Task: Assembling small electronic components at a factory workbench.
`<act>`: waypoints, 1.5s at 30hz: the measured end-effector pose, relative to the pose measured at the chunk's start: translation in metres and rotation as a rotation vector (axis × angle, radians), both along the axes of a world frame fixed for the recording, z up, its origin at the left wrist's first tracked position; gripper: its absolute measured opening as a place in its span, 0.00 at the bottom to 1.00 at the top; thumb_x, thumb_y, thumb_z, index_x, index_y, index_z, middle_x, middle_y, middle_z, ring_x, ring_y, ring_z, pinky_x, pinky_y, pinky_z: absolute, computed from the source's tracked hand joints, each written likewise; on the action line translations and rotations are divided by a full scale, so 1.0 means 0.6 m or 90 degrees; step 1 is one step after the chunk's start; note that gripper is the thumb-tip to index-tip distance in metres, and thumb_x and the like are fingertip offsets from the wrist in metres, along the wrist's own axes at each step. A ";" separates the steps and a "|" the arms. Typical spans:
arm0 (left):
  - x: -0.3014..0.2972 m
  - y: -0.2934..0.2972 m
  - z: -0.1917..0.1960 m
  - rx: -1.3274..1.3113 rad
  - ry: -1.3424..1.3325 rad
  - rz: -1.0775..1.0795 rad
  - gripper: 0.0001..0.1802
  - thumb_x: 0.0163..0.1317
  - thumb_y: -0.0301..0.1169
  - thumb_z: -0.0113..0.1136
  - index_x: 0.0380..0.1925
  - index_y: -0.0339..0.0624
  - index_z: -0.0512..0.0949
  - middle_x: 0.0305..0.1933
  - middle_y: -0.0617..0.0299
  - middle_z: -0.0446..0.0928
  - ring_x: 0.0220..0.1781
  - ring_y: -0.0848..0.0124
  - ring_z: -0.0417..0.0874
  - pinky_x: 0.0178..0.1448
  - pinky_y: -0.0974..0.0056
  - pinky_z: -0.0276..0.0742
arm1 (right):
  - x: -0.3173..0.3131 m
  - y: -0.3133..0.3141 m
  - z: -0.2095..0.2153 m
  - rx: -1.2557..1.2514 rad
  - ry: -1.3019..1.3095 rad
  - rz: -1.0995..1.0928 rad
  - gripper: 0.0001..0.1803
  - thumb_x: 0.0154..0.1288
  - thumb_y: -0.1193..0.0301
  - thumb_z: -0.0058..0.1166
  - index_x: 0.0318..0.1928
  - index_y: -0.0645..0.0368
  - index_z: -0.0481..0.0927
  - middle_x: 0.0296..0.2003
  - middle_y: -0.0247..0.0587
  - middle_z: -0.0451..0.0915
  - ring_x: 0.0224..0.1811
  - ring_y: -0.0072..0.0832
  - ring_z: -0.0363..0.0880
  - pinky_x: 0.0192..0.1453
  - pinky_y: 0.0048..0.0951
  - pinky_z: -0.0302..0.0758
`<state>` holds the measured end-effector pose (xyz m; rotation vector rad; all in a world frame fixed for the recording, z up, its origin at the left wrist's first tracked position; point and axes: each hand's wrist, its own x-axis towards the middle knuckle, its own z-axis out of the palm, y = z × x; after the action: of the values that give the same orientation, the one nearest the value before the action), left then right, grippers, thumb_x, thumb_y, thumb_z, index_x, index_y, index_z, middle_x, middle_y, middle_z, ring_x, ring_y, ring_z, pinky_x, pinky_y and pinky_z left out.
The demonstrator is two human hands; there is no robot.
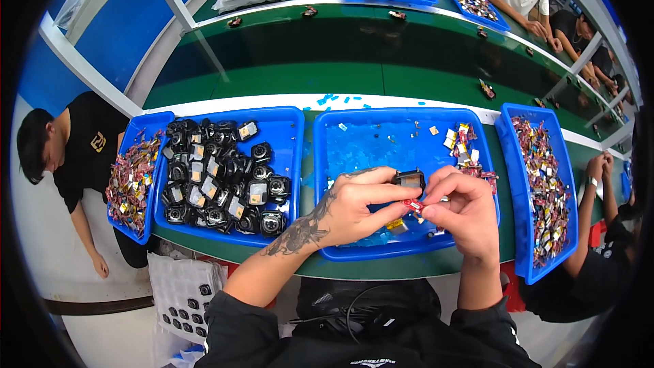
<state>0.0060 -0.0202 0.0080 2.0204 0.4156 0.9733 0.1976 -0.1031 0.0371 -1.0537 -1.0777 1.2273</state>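
Note:
Above the middle blue tray (354,252), my left hand (354,208), with a tattooed wrist, holds a small black square housing (410,178) between thumb and fingers. Just below that housing, a small red circuit board (412,205) sits at my left thumb tip. My right hand (464,212) pinches at the board's right side, fingers closed; whether it also grips a wire there is hidden. Inside the tray are bits of blue film (354,146) and, on the right, a loose cluster of red boards with silver and yellow parts (466,153).
Left of me, a blue tray (289,163) holds many black camera-like housings (218,143). Blue trays of red boards stand at the far left (136,177) and right (545,191). Beyond runs a green conveyor (306,54) with scattered boards. Co-workers sit left, right and opposite.

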 end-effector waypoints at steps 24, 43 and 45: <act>0.020 -0.014 -0.010 -0.499 -0.094 -0.082 0.22 0.62 0.18 0.60 0.57 0.35 0.75 0.58 0.52 0.76 0.56 0.69 0.79 0.59 0.66 0.78 | -0.044 -0.001 -0.039 0.054 -0.175 -0.261 0.25 0.55 0.84 0.64 0.52 0.63 0.69 0.30 0.34 0.77 0.30 0.15 0.76 0.33 0.13 0.72; -0.069 0.013 0.012 0.044 0.232 0.254 0.34 0.63 0.34 0.61 0.66 0.43 0.59 0.63 0.47 0.69 0.53 0.56 0.82 0.54 0.54 0.78 | -0.011 0.176 -0.027 0.134 -0.456 -0.122 0.26 0.59 0.82 0.57 0.59 0.59 0.68 0.27 0.36 0.77 0.31 0.21 0.80 0.41 0.23 0.77; -0.140 0.017 0.026 0.191 0.404 0.301 0.26 0.56 0.36 0.66 0.55 0.43 0.74 0.55 0.54 0.77 0.55 0.57 0.77 0.61 0.55 0.71 | 0.067 0.277 -0.057 0.115 -0.447 -0.141 0.26 0.58 0.79 0.59 0.58 0.60 0.69 0.27 0.41 0.82 0.31 0.24 0.82 0.37 0.25 0.76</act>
<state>-0.0778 -0.0103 0.0237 2.5555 1.1886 0.6583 0.2378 0.0632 0.0030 -1.4621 -1.5140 0.5648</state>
